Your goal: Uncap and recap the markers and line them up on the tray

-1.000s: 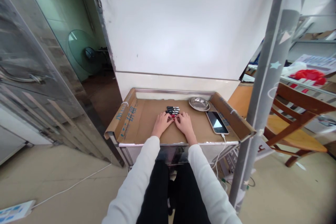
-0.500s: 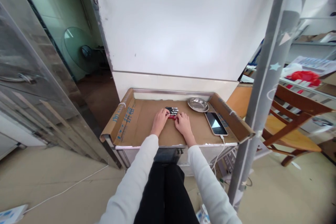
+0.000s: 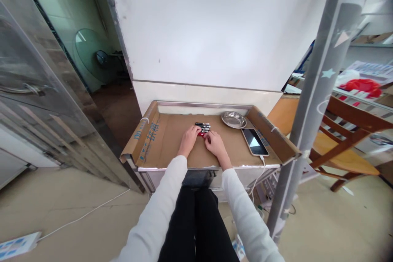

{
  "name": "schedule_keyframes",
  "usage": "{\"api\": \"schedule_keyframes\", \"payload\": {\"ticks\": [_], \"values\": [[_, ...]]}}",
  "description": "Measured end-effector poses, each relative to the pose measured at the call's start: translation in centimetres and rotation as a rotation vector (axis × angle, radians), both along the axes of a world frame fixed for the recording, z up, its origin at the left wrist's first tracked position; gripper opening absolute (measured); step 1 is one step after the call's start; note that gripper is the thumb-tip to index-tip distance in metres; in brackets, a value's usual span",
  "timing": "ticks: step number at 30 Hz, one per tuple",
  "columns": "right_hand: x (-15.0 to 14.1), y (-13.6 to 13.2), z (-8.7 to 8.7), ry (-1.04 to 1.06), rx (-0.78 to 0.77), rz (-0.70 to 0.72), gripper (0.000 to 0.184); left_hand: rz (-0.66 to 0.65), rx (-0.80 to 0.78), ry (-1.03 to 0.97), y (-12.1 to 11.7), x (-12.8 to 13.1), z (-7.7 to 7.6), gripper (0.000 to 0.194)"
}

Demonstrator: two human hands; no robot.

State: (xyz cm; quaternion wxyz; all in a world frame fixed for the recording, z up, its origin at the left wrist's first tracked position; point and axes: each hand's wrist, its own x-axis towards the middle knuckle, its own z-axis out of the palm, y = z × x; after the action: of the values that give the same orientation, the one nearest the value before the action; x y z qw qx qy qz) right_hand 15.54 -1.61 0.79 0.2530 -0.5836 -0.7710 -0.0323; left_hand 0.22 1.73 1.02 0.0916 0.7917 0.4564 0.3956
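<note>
Several black-and-white marker pens [image 3: 205, 126] lie side by side on the cardboard-lined tabletop [image 3: 172, 131]. A red marker [image 3: 201, 134] lies along their near side, partly hidden by my fingers. My left hand [image 3: 189, 140] is closed, its fingertips at the red marker's left end and close to the black pens. My right hand [image 3: 216, 145] is curled, thumb and fingers pinched at the red marker's right end. Both hands rest low over the cardboard, a small gap between them.
A round metal dish [image 3: 233, 120] sits at the back right. Nearer, a phone [image 3: 254, 142] lies with a white cable [image 3: 263, 168] running off the front edge. Raised cardboard sides flank the tabletop. A grey pole [image 3: 310, 90] and wooden chair [image 3: 346, 151] stand right.
My right fingers have drawn slightly back from the pens, and more of the red marker shows between my hands. The view has shifted a little.
</note>
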Motion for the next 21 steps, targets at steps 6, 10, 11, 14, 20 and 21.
{"api": "schedule_keyframes", "payload": {"ticks": [6, 10, 11, 14, 20, 21], "values": [[0.0, -0.2, -0.05, 0.017, 0.012, -0.064, 0.012, -0.041, 0.039, -0.047, 0.01, 0.0, -0.18, 0.012], [0.18, -0.1, 0.14, 0.083, 0.043, -0.053, 0.017, -0.068, 0.031, -0.032, -0.13, -0.04, -0.01, 0.012], [0.23, -0.05, 0.17, 0.113, 0.058, -0.064, 0.018, -0.069, 0.029, -0.031, -0.18, -0.05, 0.05, 0.012], [0.29, 0.01, 0.15, 0.16, 0.08, -0.061, 0.02, -0.078, 0.015, -0.028, -0.35, -0.03, 0.19, 0.012], [0.32, -0.11, 0.07, 0.132, 0.086, -0.09, 0.021, -0.118, -0.049, -0.031, -0.71, 0.16, 0.31, 0.014], [0.36, -0.09, 0.05, 0.139, 0.096, -0.106, 0.021, -0.121, -0.052, -0.036, -0.74, 0.17, 0.33, 0.014]]}}
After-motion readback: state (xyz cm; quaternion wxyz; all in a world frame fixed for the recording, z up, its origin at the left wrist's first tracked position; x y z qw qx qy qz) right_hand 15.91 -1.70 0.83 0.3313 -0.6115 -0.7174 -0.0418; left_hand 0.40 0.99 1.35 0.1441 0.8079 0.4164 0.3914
